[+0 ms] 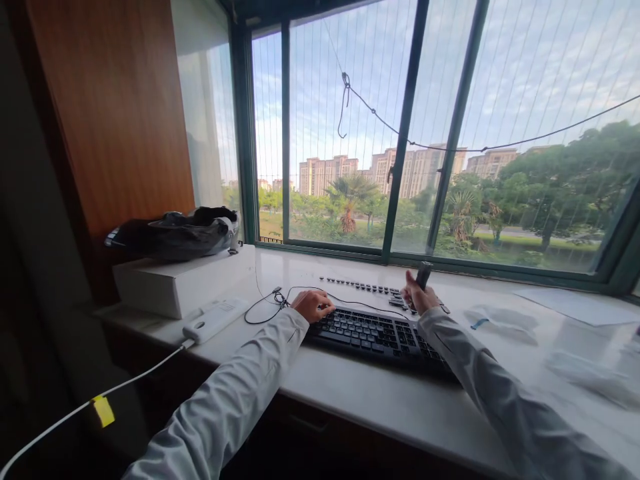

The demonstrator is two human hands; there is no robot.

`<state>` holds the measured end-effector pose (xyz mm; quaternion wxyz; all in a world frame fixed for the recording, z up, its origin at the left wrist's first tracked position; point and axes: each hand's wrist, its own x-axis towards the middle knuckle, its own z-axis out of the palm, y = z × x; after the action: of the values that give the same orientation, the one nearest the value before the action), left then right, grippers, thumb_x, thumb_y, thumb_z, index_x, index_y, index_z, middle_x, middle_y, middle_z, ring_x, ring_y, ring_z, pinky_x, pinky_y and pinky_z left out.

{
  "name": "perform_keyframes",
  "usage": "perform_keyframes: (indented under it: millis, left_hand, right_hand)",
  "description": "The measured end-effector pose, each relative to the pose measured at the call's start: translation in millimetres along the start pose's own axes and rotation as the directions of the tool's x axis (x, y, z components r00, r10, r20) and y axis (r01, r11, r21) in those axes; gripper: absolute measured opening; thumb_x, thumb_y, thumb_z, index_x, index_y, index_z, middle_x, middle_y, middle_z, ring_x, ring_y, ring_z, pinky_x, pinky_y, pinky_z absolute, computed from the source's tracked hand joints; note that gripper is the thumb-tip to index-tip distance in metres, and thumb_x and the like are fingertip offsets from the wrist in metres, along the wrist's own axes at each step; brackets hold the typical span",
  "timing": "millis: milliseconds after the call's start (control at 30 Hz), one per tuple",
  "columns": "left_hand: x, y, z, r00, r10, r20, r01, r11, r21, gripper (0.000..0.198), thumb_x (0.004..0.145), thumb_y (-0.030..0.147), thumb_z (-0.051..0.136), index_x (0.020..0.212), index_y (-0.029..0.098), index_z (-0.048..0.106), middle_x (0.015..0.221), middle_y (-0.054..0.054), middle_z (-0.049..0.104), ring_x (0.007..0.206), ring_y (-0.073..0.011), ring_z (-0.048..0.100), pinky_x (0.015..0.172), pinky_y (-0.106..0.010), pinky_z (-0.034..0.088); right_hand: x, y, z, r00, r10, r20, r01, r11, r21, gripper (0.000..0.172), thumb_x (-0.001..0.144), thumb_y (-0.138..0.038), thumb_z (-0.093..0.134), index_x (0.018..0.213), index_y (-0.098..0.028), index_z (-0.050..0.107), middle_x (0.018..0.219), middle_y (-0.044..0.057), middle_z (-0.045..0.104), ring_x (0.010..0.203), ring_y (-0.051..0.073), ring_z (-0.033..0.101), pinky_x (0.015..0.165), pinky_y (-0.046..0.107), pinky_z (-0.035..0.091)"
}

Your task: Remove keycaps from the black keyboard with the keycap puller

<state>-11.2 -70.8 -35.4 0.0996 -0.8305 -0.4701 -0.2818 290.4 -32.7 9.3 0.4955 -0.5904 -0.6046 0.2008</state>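
A black keyboard [370,332] lies on the pale stone sill, with gaps visible where some keys are off. Over its upper left corner my left hand [313,306] is closed, fingers curled down on the edge; the fingertips are partly hidden. My right hand [419,295] is wrapped around a dark, thick handle [424,275] above the keyboard's right part. Its thumb presses along the handle, whose lower end is hidden, so I cannot tell the tool's kind. Loose black keycaps [367,287] lie in a row behind the keyboard, some close to my right hand.
At left stand a white power strip [215,320] and a white box [185,280] bearing a dark bag [175,235]. A thin black cable [260,322] loops beside the keyboard. Clear plastic bags [505,323] and a white sheet [580,305] lie right. Windows rise behind.
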Motion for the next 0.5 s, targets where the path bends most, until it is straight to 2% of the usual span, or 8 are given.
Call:
perform_keyframes:
  millis: [67, 167, 233, 300, 367, 500]
  left_hand:
    - [0, -2, 0.6, 1.0, -0.009, -0.005, 0.009, 0.999, -0.032, 0.031, 0.082, 0.047, 0.05, 0.079, 0.025, 0.072, 0.076, 0.0, 0.063, 0.067, -0.0115, 0.056, 0.063, -0.023, 0.037]
    - [0, -5, 0.1, 1.0, -0.016, 0.01, 0.017, 0.997, -0.082, 0.03, 0.079, 0.049, 0.054, 0.08, 0.026, 0.073, 0.073, 0.0, 0.063, 0.065, -0.0111, 0.056, 0.062, -0.023, 0.037]
    - [0, -6, -0.9, 0.999, -0.022, 0.042, 0.027, 0.993, -0.119, 0.031, 0.077, 0.052, 0.056, 0.082, 0.027, 0.074, 0.071, 0.0, 0.062, 0.064, -0.0111, 0.055, 0.06, -0.023, 0.037]
    - [1, -8, -1.6, 0.997, -0.03, 0.071, 0.041, 0.986, -0.159, 0.033, 0.074, 0.054, 0.058, 0.084, 0.027, 0.074, 0.07, 0.0, 0.062, 0.063, -0.0113, 0.055, 0.06, -0.023, 0.037]
    - [2, -10, -1.3, 0.996, -0.03, 0.086, 0.047, 0.978, -0.201, 0.034, 0.073, 0.055, 0.059, 0.085, 0.026, 0.074, 0.07, -0.001, 0.062, 0.064, -0.0118, 0.055, 0.061, -0.023, 0.038]
    - [4, -15, 1.4, 0.994, -0.02, 0.104, 0.047, 0.964, -0.262, 0.034, 0.072, 0.054, 0.061, 0.086, 0.026, 0.075, 0.072, -0.002, 0.063, 0.065, -0.0126, 0.056, 0.064, -0.023, 0.04]
  right_hand:
    - [-4, -12, 23, 0.992, 0.066, 0.105, -0.092, 0.959, 0.269, 0.058, 0.072, -0.077, 0.03, 0.054, -0.022, 0.038, 0.042, 0.001, 0.045, 0.038, 0.013, 0.042, 0.037, 0.026, 0.032]
    - [-11, -32, 57, 0.971, 0.126, 0.201, -0.224, 0.764, 0.605, 0.052, 0.077, -0.068, 0.033, 0.055, -0.023, 0.021, 0.039, -0.006, 0.029, 0.034, 0.009, 0.03, 0.033, 0.022, 0.024]
    - [-17, -45, 76, 0.943, 0.182, 0.28, -0.332, 0.61, 0.72, 0.048, 0.082, -0.059, 0.034, 0.057, -0.022, 0.016, 0.04, -0.008, 0.022, 0.033, 0.008, 0.026, 0.033, 0.021, 0.02]
    - [-21, -54, 94, 0.911, 0.23, 0.341, -0.412, 0.52, 0.749, 0.045, 0.084, -0.053, 0.033, 0.057, -0.022, 0.016, 0.04, -0.008, 0.019, 0.033, 0.008, 0.026, 0.033, 0.021, 0.019]
    - [-23, -60, 110, 0.896, 0.247, 0.369, -0.444, 0.519, 0.73, 0.045, 0.085, -0.054, 0.029, 0.057, -0.022, 0.014, 0.039, -0.008, 0.018, 0.034, 0.009, 0.026, 0.034, 0.021, 0.02]
    - [-23, -60, 135, 0.899, 0.222, 0.377, -0.431, 0.59, 0.683, 0.046, 0.086, -0.057, 0.019, 0.057, -0.021, 0.01, 0.038, -0.007, 0.019, 0.034, 0.01, 0.027, 0.036, 0.022, 0.021]
